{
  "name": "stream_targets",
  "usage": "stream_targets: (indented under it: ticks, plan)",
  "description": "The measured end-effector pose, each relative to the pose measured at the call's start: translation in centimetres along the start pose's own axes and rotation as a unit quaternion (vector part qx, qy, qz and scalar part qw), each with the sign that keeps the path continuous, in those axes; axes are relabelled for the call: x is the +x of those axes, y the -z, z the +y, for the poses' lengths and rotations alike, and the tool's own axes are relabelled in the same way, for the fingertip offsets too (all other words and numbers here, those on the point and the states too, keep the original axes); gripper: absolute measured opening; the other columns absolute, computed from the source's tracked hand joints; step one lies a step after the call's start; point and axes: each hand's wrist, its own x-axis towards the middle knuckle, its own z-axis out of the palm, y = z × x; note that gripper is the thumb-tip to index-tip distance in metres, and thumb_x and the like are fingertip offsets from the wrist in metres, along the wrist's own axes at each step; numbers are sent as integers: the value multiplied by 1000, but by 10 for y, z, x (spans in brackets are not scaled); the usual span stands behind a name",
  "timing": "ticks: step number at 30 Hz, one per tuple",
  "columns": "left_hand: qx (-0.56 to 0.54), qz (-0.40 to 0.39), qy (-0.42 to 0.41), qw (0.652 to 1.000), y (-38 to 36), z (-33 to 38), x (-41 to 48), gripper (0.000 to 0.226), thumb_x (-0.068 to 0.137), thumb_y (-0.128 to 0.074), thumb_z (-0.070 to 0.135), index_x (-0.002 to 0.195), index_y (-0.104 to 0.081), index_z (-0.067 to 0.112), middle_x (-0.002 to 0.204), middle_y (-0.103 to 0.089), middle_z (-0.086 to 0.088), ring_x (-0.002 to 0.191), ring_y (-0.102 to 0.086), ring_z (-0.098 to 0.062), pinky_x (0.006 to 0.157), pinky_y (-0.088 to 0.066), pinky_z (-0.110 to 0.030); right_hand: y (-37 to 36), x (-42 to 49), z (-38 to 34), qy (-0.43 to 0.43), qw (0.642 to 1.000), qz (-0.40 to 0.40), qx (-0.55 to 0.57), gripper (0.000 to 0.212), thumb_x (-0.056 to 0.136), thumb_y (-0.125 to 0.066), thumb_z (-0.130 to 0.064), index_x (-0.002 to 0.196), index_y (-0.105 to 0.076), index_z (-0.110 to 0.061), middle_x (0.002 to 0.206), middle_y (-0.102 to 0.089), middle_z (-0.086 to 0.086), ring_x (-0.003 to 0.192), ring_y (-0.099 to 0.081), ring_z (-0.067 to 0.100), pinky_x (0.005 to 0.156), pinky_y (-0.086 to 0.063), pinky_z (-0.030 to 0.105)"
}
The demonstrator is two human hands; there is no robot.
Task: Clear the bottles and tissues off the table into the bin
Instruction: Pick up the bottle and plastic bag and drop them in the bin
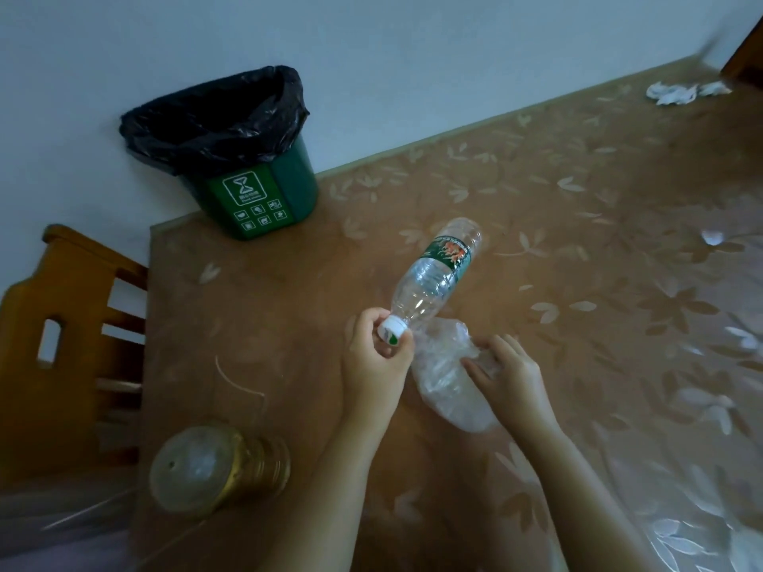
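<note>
Hands (pixel 373 357) (pixel 505 371) grip bottle (pixel 437 274) and crushed bottle (pixel 446 386).

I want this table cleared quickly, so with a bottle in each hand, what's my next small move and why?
Probably lift both hands toward the green bin. The left hand already grips the labelled bottle by its cap, the right hand holds the crushed bottle, and the bin stands open.

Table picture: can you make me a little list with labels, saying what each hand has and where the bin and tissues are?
left hand: holds bottle by its cap
right hand: on crushed bottle lying on table
bin: green, black liner, far left corner of table
tissues: far right corner, not yet binned
jar: near left, on its side
</note>
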Motion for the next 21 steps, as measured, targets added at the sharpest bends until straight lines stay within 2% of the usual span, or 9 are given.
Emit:
stream_targets:
  ticks: [2,5,10,15,18,21]
  plan:
    - [2,3,-15,1000,9,10,-11,31,74,-71,9,91,-53,28,94,-60,-5,71,-60,-14,57,-45,-12,10,-8,-9,9,1000,8,2,22,70,-75,-4,90,-66,-5,78,-53,-2,67,-51,15,62,-33,13]
    - [-2,3,-43,999,25,27,-31,31,74,-71,10,91,-52,28,94,-58,-2,70,-59,-12,57,-46,-13,27,-22,-24,30,999,25,6,22,70,-76,-3,89,-66,-4,77,-53,-1,68,-52,16,63,-34,13]
    - [-30,14,-91,995,58,54,-69,37,74,-72,14,88,-50,40,93,-58,0,72,-59,-8,59,-49,-15,57,-55,-55,67,997,41,11,24,69,-76,-4,91,-66,-7,77,-53,-2,65,-47,8,65,-34,1]
    - [-55,22,-118,991,102,74,-120,24,77,-72,19,93,-56,27,90,-61,-1,75,-61,-8,60,-48,-13,82,-105,-89,117,992,54,2,25,68,-77,-4,90,-65,-7,77,-56,0,67,-51,13,67,-35,6]
    - [-84,36,-127,988,132,80,-155,22,75,-68,34,93,-55,35,92,-64,-4,78,-63,-13,63,-51,-18,93,-139,-111,135,989,61,20,24,69,-77,-5,89,-65,-9,73,-56,-1,68,-48,11,63,-35,6]
    - [-124,60,-135,981,164,85,-195,27,73,-66,37,96,-59,24,91,-66,-3,81,-65,-14,67,-54,-23,99,-175,-136,154,986,49,47,21,71,-75,-8,89,-64,-12,70,-53,-7,70,-48,10,61,-36,8]
